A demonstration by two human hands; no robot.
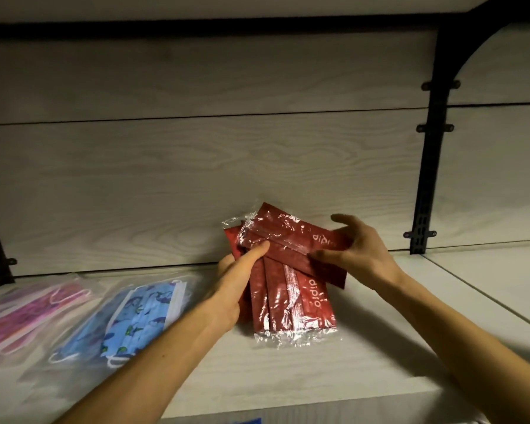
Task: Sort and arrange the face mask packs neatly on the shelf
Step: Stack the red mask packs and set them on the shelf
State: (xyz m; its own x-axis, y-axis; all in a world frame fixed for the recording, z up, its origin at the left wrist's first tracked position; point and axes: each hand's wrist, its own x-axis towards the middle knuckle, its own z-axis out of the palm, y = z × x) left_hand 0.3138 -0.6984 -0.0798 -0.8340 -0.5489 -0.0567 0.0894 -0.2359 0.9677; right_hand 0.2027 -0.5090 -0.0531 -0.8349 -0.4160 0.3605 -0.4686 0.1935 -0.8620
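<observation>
Currently both hands are on the red mask packs at mid-shelf, near the back wall. Left hand grips the lower red pack by its left edge, thumb on top, fingers curled underneath. Right hand pinches the upper red pack, which lies tilted across the lower one; thumb and fingers clamp its right end, index finger raised. Lower pack's near end rests on the shelf. Blue patterned pack lies flat to the left, pink pack further left, partly overlapping.
</observation>
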